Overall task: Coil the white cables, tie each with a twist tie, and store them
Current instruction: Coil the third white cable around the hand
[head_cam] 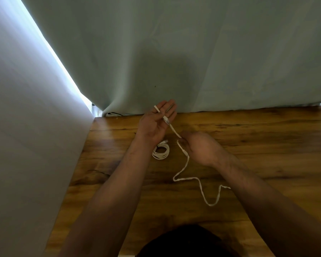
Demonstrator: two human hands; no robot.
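A loose white cable (200, 184) snakes over the wooden table (267, 145). My left hand (156, 121) is raised palm-up near the table's far edge, with the cable's plug end pinched between thumb and fingers and a short white strip sticking out at the fingertips. My right hand (198, 147) is just to the right and nearer, fingers closed on the same cable a little way down from the plug. A second white cable lies as a finished coil (161, 150) on the table, partly hidden under my left wrist.
A grey-green curtain (193, 62) hangs along the table's far edge. A pale wall (26, 127) borders the table's left side. A dark shape (185, 242) sits at the bottom of the view, below my forearms.
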